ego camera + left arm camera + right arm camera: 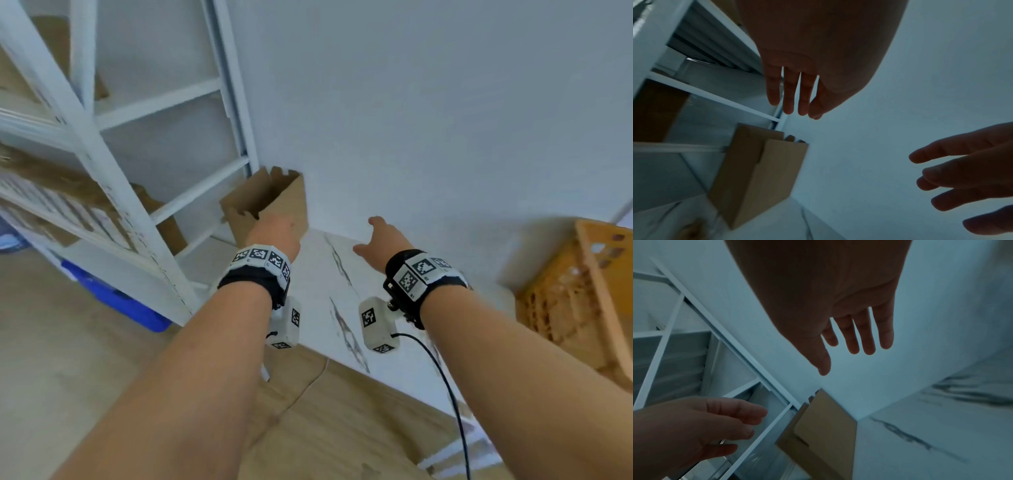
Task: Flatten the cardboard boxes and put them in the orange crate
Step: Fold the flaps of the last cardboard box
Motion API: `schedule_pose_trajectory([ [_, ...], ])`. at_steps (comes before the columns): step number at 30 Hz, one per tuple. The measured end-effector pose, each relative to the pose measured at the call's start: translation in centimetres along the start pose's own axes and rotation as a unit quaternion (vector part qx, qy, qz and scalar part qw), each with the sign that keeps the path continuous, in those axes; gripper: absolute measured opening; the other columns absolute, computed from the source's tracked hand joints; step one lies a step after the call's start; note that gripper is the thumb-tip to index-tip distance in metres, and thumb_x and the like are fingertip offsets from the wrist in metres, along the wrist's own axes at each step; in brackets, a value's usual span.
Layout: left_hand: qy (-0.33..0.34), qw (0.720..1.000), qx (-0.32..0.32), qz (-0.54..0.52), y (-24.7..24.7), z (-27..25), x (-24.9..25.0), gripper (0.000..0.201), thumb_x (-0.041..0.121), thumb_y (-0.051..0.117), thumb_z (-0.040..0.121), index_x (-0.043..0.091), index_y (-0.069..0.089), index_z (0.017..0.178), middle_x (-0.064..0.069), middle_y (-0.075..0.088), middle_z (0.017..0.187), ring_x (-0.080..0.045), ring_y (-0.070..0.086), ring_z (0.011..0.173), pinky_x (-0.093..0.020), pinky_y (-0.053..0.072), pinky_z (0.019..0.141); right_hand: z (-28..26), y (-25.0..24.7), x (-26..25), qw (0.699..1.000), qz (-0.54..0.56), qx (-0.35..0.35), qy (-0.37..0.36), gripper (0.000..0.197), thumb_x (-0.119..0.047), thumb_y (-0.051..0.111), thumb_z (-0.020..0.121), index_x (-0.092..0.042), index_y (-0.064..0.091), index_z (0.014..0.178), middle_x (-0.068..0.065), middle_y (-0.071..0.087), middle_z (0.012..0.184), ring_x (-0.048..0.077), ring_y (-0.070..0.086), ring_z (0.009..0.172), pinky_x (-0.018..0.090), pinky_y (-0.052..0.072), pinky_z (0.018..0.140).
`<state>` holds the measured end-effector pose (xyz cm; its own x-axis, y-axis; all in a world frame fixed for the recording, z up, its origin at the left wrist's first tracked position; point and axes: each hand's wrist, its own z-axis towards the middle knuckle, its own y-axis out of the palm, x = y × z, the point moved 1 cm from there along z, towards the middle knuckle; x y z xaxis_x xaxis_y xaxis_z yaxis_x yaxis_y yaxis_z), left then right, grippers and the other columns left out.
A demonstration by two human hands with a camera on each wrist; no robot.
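Note:
A brown cardboard box (pixel 274 202) stands upright with its top flaps open at the back left corner of the white marble table (pixel 329 284), against the wall. My left hand (pixel 275 233) reaches toward it, just in front of its near side, fingers straight and holding nothing. The left wrist view shows the same box (pixel 760 175) below the open left hand (pixel 795 91). My right hand (pixel 383 240) hovers over the table to the right of the box, fingers spread and empty. The orange crate (pixel 579 301) sits at the table's right end. In the right wrist view the box (pixel 826 426) lies below the open right hand (pixel 851 337).
A white metal shelf rack (pixel 113 164) stands left of the table and holds more cardboard (pixel 164 219). A blue bin (pixel 113 294) sits on the wooden floor (pixel 51 359) under it. A black cable (pixel 445 387) hangs from my right wrist.

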<state>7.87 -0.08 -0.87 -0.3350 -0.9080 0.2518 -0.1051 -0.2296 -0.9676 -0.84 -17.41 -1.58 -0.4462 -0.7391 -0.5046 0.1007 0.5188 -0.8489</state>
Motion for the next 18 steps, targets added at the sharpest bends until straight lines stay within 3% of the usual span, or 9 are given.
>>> schedule_pose_trajectory([
  [3, -0.010, 1.000, -0.003, 0.023, -0.5, 1.8, -5.1, 0.031, 0.002, 0.044, 0.088, 0.006, 0.062, 0.114, -0.016, 0.058, 0.120, -0.030, 0.059, 0.102, -0.036, 0.049, 0.086, 2.0, 4.2, -4.2, 1.000, 0.028, -0.010, 0.005, 0.063, -0.028, 0.055, 0.093, -0.015, 0.025, 0.147, 0.016, 0.046, 0.136, 0.032, 0.054, 0.116, 0.039, 0.048, 0.090],
  [6, -0.026, 1.000, 0.006, -0.006, -0.5, 4.1, -8.7, 0.042, 0.000, 0.043, 0.088, 0.009, 0.056, 0.127, -0.014, 0.050, 0.128, -0.030, 0.055, 0.111, -0.037, 0.047, 0.093, 4.1, 7.0, -6.9, 0.998, 0.046, -0.028, 0.015, 0.063, -0.032, 0.053, 0.094, -0.015, 0.024, 0.147, 0.015, 0.044, 0.140, 0.032, 0.052, 0.120, 0.038, 0.046, 0.092],
  [15, -0.041, 0.999, -0.009, -0.032, 1.2, 11.3, -12.9, 0.053, 0.000, 0.045, 0.087, 0.014, 0.043, 0.138, -0.009, 0.041, 0.141, -0.028, 0.042, 0.127, -0.041, 0.041, 0.104, 12.6, 10.6, -11.7, 0.997, 0.055, -0.045, 0.015, 0.062, -0.042, 0.048, 0.096, -0.017, 0.024, 0.148, 0.015, 0.050, 0.137, 0.032, 0.052, 0.121, 0.044, 0.046, 0.098],
  [18, -0.042, 0.999, -0.007, -0.019, 1.8, 13.6, -13.7, 0.060, -0.002, 0.044, 0.086, 0.016, 0.038, 0.142, -0.005, 0.035, 0.147, -0.026, 0.034, 0.132, -0.042, 0.037, 0.107, 15.8, 11.3, -13.0, 0.994, 0.096, -0.057, 0.016, 0.063, -0.039, 0.048, 0.097, -0.015, 0.021, 0.149, 0.015, 0.050, 0.138, 0.033, 0.053, 0.121, 0.041, 0.045, 0.095],
])
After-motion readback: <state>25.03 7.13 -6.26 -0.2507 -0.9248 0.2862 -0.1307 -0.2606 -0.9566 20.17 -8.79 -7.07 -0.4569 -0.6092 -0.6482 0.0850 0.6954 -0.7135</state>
